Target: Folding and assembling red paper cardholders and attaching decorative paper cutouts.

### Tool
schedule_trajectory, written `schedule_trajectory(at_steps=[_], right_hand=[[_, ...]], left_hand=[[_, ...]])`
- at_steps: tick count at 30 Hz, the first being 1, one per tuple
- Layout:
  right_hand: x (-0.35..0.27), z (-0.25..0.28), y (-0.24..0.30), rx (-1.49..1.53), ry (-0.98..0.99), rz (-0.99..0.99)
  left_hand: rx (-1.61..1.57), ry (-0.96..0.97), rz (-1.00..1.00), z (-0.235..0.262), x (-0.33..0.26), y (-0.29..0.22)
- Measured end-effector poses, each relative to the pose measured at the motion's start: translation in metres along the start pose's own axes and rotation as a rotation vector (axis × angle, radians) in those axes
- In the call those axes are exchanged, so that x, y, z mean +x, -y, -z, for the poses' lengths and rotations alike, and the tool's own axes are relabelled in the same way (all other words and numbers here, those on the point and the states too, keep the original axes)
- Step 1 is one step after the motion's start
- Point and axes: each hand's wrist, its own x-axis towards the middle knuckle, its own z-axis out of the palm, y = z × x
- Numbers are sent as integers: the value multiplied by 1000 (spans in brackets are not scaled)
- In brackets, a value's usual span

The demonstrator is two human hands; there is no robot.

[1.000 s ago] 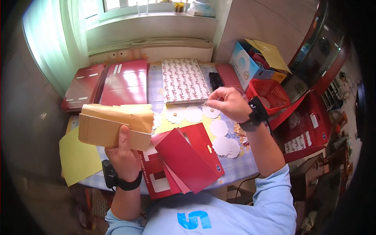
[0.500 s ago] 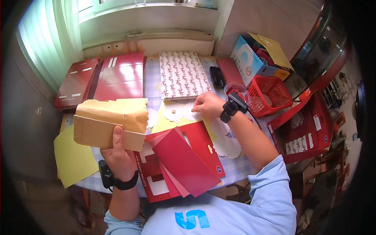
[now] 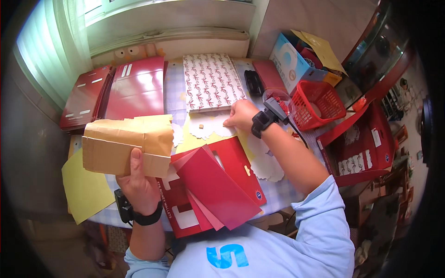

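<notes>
My left hand is closed round a stack of torn-edged brown paper, thumb on its front, held up over the table's left part. My right hand is pinched low over a white scalloped paper cutout; whatever is between its fingertips is too small to make out. On that cutout, left of the fingers, lies a small brown square piece. Yellow paper shows beneath the cutout. Nearest me, red and pink paper sheets lie fanned on a red cardboard folder with white cut-out areas.
Behind my right hand stands a stack of patterned white sheets. Dark red folders are piled at the back left. Rightward are a black stapler-like object, a red basket, a blue box and an open red box.
The view has shifted slightly. My right hand remains pinched at the cutout, and a small brown piece seen at its fingertips before is now hidden. The left hand still holds the brown paper.
</notes>
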Motion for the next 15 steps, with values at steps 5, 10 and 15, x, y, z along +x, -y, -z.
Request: schedule_trajectory(at_steps=[5, 10, 15], right_hand=[[-11, -4, -14, -22, -101, -46], [-45, 5, -9, 329, -369, 121], [-119, 33, 65, 381, -437, 546]], left_hand=[[-11, 39, 56, -5, -4, 1], [-11, -35, 105, -25, -14, -10], [-85, -8, 133, -33, -26, -11]])
